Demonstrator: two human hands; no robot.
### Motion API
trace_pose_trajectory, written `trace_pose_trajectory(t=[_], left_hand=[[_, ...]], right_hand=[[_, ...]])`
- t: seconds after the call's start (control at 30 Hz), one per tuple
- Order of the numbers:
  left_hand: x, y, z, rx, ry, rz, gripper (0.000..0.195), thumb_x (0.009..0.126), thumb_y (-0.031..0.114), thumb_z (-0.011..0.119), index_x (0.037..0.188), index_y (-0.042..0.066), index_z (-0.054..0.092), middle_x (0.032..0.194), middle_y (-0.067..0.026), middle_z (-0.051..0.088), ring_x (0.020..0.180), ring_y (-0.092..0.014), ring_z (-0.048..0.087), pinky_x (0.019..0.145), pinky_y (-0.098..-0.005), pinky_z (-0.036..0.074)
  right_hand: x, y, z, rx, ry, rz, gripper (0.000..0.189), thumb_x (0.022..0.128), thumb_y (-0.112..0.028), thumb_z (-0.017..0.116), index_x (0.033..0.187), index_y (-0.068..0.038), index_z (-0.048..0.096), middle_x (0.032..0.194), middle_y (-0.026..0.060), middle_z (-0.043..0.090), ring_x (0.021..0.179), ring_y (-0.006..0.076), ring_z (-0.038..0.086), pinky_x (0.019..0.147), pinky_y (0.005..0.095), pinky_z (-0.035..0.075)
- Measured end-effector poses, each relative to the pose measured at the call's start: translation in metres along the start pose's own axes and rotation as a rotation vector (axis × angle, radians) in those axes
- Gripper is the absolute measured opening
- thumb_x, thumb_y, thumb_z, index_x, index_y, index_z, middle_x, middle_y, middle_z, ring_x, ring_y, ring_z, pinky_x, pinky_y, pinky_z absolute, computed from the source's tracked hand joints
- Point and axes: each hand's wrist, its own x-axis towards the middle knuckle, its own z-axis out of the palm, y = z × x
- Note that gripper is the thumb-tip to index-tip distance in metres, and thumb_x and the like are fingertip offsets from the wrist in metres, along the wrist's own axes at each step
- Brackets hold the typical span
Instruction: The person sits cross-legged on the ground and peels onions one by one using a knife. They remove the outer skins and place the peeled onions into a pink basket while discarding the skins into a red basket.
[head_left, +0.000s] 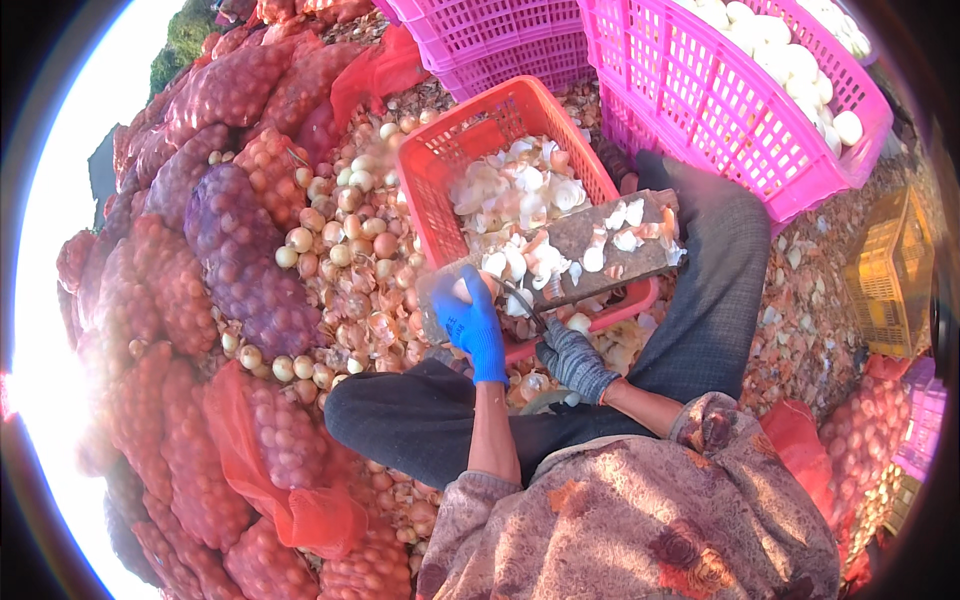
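Observation:
My left hand (476, 326), in a blue knitted glove, grips an onion (471, 288) at the near left end of a wooden board (574, 238). A grey glove covers my right hand (574, 360), which is closed around a dark curved knife (529, 307). The blade reaches up to the onion's right side; whether it cuts in cannot be made out. White and pinkish onion trimmings (547, 259) are scattered on the board. Beneath the board stands a red plastic basket (424, 180) with a heap of onion peelings (525, 180) inside.
Loose unpeeled onions (352, 232) spread to the left, before stacked red and purple mesh sacks of onions (244, 262). A magenta crate (690, 97) of peeled white onions (795, 64) stands at the upper right, beside more stacked magenta crates (502, 45). At far right is a yellow crate (889, 277).

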Motion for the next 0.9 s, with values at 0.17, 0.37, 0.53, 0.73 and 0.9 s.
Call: trace_pose_trajectory(t=[0.17, 0.37, 0.53, 0.73, 0.9], left_hand=[[0.009, -0.018, -0.002, -0.099, -0.104, 0.022, 0.043, 0.088, 0.036, 0.063, 0.102, -0.004, 0.057, 0.095, -0.0143, 0.060, 0.087, -0.021, 0.057, 0.079, -0.0345, 0.047], [0.021, -0.040, -0.006, -0.326, -0.105, -0.009, 0.034, 0.091, 0.034, 0.062, 0.099, 0.001, 0.055, 0.094, -0.0073, 0.059, 0.087, -0.013, 0.054, 0.079, -0.0285, 0.046], [0.006, -0.023, -0.019, -0.673, -0.117, -0.176, 0.026, 0.097, 0.030, 0.054, 0.100, 0.004, 0.055, 0.096, -0.0049, 0.059, 0.086, -0.010, 0.054, 0.079, -0.0258, 0.046], [-0.025, -0.001, -0.050, -0.848, -0.252, -0.104, 0.027, 0.099, 0.029, 0.049, 0.107, 0.004, 0.054, 0.100, -0.0063, 0.060, 0.091, -0.015, 0.059, 0.083, -0.0297, 0.049], [-0.034, 0.000, -0.072, -1.115, -0.309, -0.256, 0.041, 0.097, 0.040, 0.046, 0.117, 0.005, 0.053, 0.110, -0.0112, 0.060, 0.101, -0.024, 0.061, 0.082, -0.0389, 0.054]], right_hand=[[0.019, -0.005, -0.015, 0.827, -0.332, 0.748, 0.011, 0.091, -0.013, 0.057, 0.100, -0.009, 0.051, 0.076, -0.0017, 0.047, 0.059, 0.0088, 0.047, 0.047, 0.0242, 0.041], [0.015, -0.008, -0.032, 0.722, -0.317, 0.451, 0.014, 0.091, -0.008, 0.056, 0.103, -0.010, 0.049, 0.077, -0.0019, 0.049, 0.055, 0.0067, 0.045, 0.043, 0.0233, 0.040], [0.056, -0.017, -0.064, 0.541, -0.167, 0.173, 0.024, 0.088, -0.015, 0.066, 0.101, -0.006, 0.048, 0.075, -0.0014, 0.051, 0.067, 0.0071, 0.054, 0.059, 0.0246, 0.048], [0.086, -0.072, -0.045, 0.360, -0.172, 0.033, 0.035, 0.080, -0.027, 0.076, 0.095, -0.004, 0.053, 0.079, 0.0016, 0.056, 0.073, 0.0121, 0.056, 0.066, 0.0282, 0.049], [0.078, -0.117, -0.072, 0.867, -0.279, 0.375, 0.026, 0.081, -0.013, 0.071, 0.095, -0.008, 0.049, 0.083, -0.0039, 0.051, 0.072, 0.0077, 0.054, 0.057, 0.0230, 0.049]])
